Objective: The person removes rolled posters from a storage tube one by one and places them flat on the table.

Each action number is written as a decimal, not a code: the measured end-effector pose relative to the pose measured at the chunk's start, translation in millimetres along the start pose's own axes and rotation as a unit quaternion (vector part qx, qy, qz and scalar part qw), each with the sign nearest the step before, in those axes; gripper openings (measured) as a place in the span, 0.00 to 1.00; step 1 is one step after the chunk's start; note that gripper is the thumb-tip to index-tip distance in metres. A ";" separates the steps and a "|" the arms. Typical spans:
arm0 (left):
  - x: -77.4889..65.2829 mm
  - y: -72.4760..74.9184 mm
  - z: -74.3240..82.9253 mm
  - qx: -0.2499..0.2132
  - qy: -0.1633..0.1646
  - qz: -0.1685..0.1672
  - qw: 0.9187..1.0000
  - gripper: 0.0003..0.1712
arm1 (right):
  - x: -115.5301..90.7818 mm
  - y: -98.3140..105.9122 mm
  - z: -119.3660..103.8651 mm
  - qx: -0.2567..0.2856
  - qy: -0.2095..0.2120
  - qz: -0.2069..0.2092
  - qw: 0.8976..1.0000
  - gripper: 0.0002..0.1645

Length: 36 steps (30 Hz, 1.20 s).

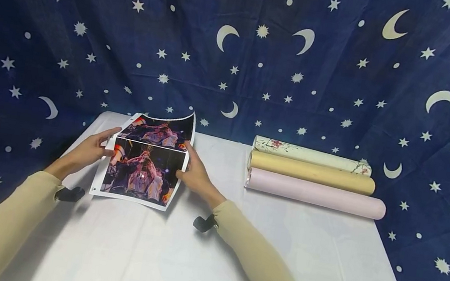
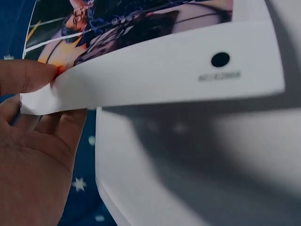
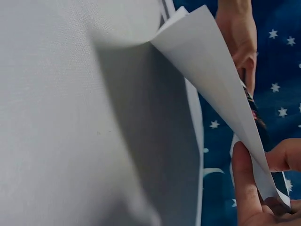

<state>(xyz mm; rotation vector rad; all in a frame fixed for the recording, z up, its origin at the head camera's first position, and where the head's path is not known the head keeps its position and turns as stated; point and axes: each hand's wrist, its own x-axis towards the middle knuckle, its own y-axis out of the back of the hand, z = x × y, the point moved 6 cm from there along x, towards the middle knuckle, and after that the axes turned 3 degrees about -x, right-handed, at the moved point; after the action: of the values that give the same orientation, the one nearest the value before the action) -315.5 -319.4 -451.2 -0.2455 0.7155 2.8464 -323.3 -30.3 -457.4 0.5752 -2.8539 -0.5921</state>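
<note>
A sheet of photo paper [image 1: 141,166] with two printed pictures, one above the other, and a white border is held above the left part of the table. My left hand [image 1: 88,151] pinches its left edge; in the left wrist view the thumb [image 2: 28,75] lies on the printed side and the fingers go behind. At the right edge, my right hand [image 1: 197,173] pinches the paper between thumb and fingers. The right wrist view shows the sheet's plain white back [image 3: 211,75]. Its upper right corner curls up, and its lower edge hangs just over the table.
Three rolls lie side by side at the table's back right: a floral white roll [image 1: 311,155], a tan roll [image 1: 312,172] and a pale pink roll [image 1: 316,193]. A dark blue curtain [image 1: 244,75] with moons and stars stands behind the white table [image 1: 195,273].
</note>
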 end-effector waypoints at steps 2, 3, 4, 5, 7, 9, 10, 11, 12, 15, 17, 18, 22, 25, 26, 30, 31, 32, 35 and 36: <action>1.8 5.7 -4.7 0.003 0.005 -0.002 1.000 0.51 | 5.9 -6.1 1.1 -0.042 0.000 0.005 0.999 0.61; 2.5 8.3 -6.6 0.006 0.006 -0.001 1.000 0.51 | 8.6 -9.2 2.0 -0.059 -0.002 0.007 0.998 0.61; 3.0 10.7 -8.7 0.009 0.006 -0.001 1.000 0.51 | 11.3 -12.2 3.1 -0.077 -0.003 0.009 0.997 0.61; 3.2 13.1 -10.9 0.012 0.007 0.001 1.000 0.51 | 14.0 -15.6 4.3 -0.087 -0.007 0.008 0.996 0.61; 3.5 17.0 -15.0 0.020 0.007 0.003 1.000 0.50 | 18.1 -22.0 6.4 -0.095 -0.015 0.004 0.995 0.60; 3.6 20.4 -18.7 0.029 0.005 0.007 1.000 0.49 | 21.3 -27.9 8.5 -0.092 -0.026 0.002 0.995 0.60; 3.7 21.8 -20.7 0.032 0.006 0.008 0.999 0.48 | 22.7 -30.7 9.6 -0.091 -0.031 0.001 0.995 0.60; 4.0 23.4 -22.8 0.034 0.008 0.011 0.999 0.48 | 24.0 -33.1 10.5 -0.087 -0.037 0.001 0.996 0.60; 4.2 24.4 -24.2 0.036 0.007 0.013 0.999 0.47 | 25.3 -35.3 11.1 -0.087 -0.040 0.002 0.995 0.59; 4.6 28.2 -30.6 0.047 0.022 0.020 0.998 0.46 | 28.3 -39.4 12.7 -0.070 -0.053 0.011 0.996 0.58; 5.0 30.5 -34.4 0.051 0.028 0.024 0.998 0.46 | 29.7 -41.2 13.8 -0.049 -0.065 0.015 0.997 0.56; 4.7 31.3 -35.8 0.051 0.032 0.026 0.998 0.46 | 30.4 -41.8 14.5 -0.039 -0.072 0.016 0.997 0.55; 5.5 34.3 -42.8 0.056 0.047 0.036 0.997 0.46 | 32.2 -44.8 17.4 0.007 -0.097 0.014 0.995 0.50; 6.4 35.2 -46.6 0.068 0.051 0.050 0.995 0.45 | 33.5 -47.2 18.8 0.005 -0.103 0.008 0.995 0.48; 7.0 35.3 -47.3 0.070 0.049 0.054 0.995 0.45 | 33.7 -48.2 19.4 0.000 -0.105 0.005 0.994 0.48; 8.2 35.3 -47.7 0.093 0.044 0.075 0.992 0.44 | 34.5 -51.7 23.2 -0.016 -0.116 -0.006 0.993 0.50; 8.7 35.5 -47.7 0.097 0.044 0.080 0.991 0.44 | 34.4 -52.4 24.1 -0.016 -0.120 -0.008 0.993 0.50; 9.2 35.6 -48.0 0.100 0.048 0.083 0.990 0.45 | 34.3 -52.9 24.6 -0.019 -0.121 -0.008 0.992 0.50; 10.9 35.4 -48.0 0.103 0.053 0.089 0.989 0.45 | 34.2 -53.6 24.8 -0.025 -0.116 -0.008 0.993 0.46; 11.8 35.4 -48.0 0.101 0.051 0.087 0.990 0.45 | 34.2 -53.1 24.7 -0.028 -0.115 -0.005 0.993 0.46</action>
<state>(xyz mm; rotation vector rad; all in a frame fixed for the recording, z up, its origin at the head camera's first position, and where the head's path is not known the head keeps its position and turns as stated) -329.6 -371.3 -479.6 -0.3136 1.0877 2.9106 -342.6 -80.5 -498.8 0.5460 -3.0367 -0.7846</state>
